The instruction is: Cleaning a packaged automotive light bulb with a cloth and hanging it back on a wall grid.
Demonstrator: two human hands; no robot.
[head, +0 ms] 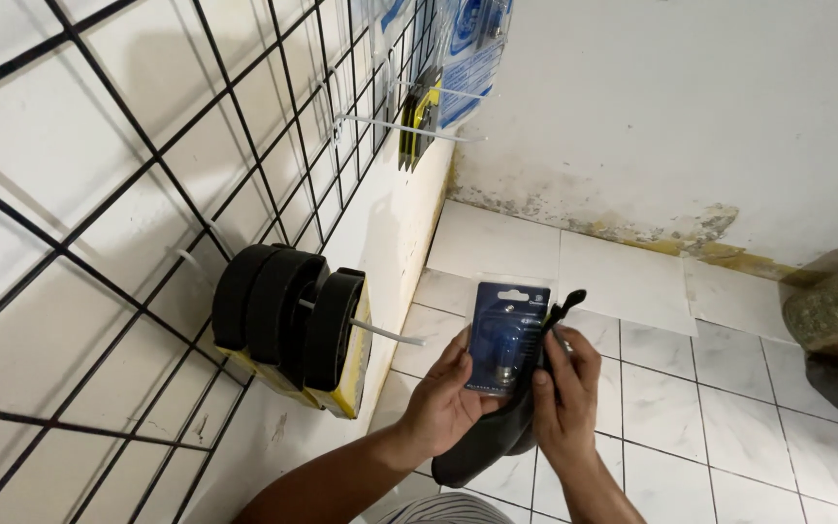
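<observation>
At lower centre of the frame, the left hand point(448, 398) is gripping a blue blister pack point(504, 338) while the right hand point(564, 388) is pinching a black bag point(497, 432); keeping the bag mouth open is advisable

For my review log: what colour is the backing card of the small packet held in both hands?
Dark blue, with a clear blister on the packet; it shows in the head view.
</observation>
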